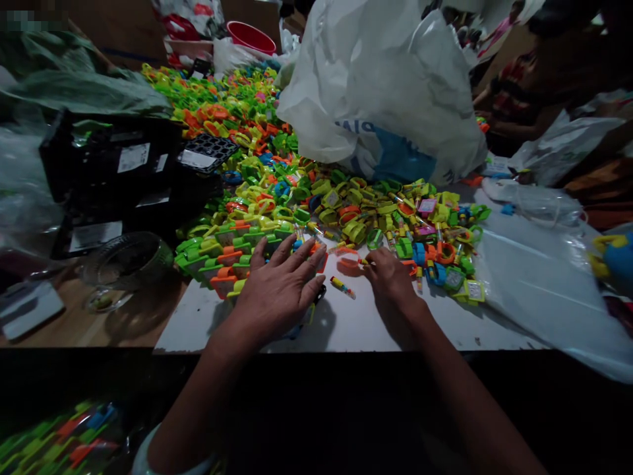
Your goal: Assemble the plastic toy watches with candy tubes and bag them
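Lying loose on the white desk [346, 323], a small yellow-and-red tube [342, 286] sits between the two hands. The left hand [279, 290] rests flat, fingers spread, its grip open over a row of green and orange plastic pieces [222, 260]. The right hand [390, 280] is curled at the edge of the heap of coloured toys [376, 211]; whether its grip pinches anything I cannot tell. Behind stand a white plastic bag [380, 86], contents hidden, and black trays [113, 171]

Small packing workshop, worktable [346, 326] heaped w/ bright plastic toy parts [277, 165], big plastic sacks [380, 86], black cartons [109, 165]
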Tool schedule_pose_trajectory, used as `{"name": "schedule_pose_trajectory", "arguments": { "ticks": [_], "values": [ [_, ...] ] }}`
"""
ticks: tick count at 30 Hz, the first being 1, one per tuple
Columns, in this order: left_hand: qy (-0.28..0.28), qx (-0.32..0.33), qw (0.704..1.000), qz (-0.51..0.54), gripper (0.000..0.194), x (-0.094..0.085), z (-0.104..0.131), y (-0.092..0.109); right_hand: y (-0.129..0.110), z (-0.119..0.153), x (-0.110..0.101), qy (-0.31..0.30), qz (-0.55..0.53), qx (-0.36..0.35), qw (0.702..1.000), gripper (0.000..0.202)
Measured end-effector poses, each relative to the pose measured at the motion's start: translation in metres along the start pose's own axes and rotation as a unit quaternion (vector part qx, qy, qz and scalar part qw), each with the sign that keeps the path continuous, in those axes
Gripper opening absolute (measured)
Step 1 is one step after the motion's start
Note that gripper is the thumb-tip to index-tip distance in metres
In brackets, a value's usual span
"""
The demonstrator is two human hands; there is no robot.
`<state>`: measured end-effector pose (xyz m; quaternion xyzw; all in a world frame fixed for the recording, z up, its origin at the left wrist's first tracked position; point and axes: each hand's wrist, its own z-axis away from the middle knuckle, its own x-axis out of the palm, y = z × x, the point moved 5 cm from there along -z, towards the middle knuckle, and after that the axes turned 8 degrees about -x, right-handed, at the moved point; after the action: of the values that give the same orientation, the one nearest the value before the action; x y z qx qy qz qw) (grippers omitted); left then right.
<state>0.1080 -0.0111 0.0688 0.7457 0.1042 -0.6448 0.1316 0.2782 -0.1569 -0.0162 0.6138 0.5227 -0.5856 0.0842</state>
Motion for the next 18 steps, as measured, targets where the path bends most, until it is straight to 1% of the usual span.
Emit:
{"name": "schedule_pose_trajectory", "arguments": {
  "ticks": [1, 2, 3, 4, 5, 7, 8, 9, 10, 11, 12, 14, 16, 17, 18],
  "values": [
    [-0.002, 0.001, 1.000, 0.000, 0.049, 0.000, 0.000, 0.000, 0.000, 0.004, 0.003, 0.003, -0.053, 0.019, 0.998, 0.004],
    [-0.004, 0.002, 1.000, 0.000, 0.049, 0.000, 0.000, 0.000, -0.002, 0.009, 0.007, 0.004, -0.126, 0.050, 0.991, 0.010],
    [-0.005, 0.004, 1.000, 0.000, 0.049, 0.000, 0.000, 0.001, -0.007, 0.015, 0.014, -0.005, -0.212, 0.087, 0.973, 0.019],
    [-0.006, 0.004, 1.000, 0.000, 0.049, 0.000, 0.000, 0.001, -0.014, 0.021, 0.023, -0.028, -0.300, 0.121, 0.946, 0.028],
    [-0.007, 0.004, 1.000, 0.000, 0.049, 0.000, 0.000, 0.001, -0.025, 0.027, 0.032, -0.058, -0.382, 0.143, 0.911, 0.034],
    [-0.008, 0.006, 1.000, -0.002, 0.049, 0.000, -0.001, 0.001, -0.053, 0.035, 0.047, -0.115, -0.503, 0.146, 0.844, 0.038],
    [-0.008, 0.008, 1.000, -0.002, 0.049, -0.001, -0.001, 0.001, -0.065, 0.037, 0.052, -0.129, -0.540, 0.137, 0.820, 0.037],
    [-0.008, 0.009, 1.000, -0.003, 0.049, -0.001, -0.001, 0.001, -0.075, 0.038, 0.057, -0.133, -0.563, 0.130, 0.805, 0.036],
    [-0.008, 0.010, 1.000, -0.004, 0.049, -0.001, -0.001, 0.001, -0.081, 0.039, 0.061, -0.128, -0.573, 0.131, 0.799, 0.034],
    [-0.009, 0.011, 1.000, -0.004, 0.049, -0.001, -0.001, 0.001, -0.085, 0.039, 0.066, -0.116, -0.569, 0.137, 0.803, 0.033],
    [-0.009, 0.011, 1.000, -0.003, 0.049, -0.001, -0.001, 0.001, -0.085, 0.040, 0.070, -0.101, -0.552, 0.142, 0.815, 0.031],
    [-0.008, 0.010, 1.000, 0.000, 0.049, 0.000, -0.001, 0.001, -0.083, 0.042, 0.075, -0.067, -0.488, 0.130, 0.861, 0.023],
    [-0.007, 0.011, 1.000, 0.003, 0.048, 0.000, 0.000, 0.001, -0.080, 0.044, 0.075, -0.027, -0.408, 0.095, 0.908, 0.015],
    [-0.006, 0.010, 1.000, 0.003, 0.048, 0.000, 0.000, 0.001, -0.079, 0.045, 0.073, -0.009, -0.377, 0.080, 0.923, 0.012],
    [-0.007, 0.010, 1.000, 0.002, 0.048, 0.000, 0.000, 0.001, -0.078, 0.046, 0.072, 0.002, -0.361, 0.072, 0.930, 0.010]
  ]
}}
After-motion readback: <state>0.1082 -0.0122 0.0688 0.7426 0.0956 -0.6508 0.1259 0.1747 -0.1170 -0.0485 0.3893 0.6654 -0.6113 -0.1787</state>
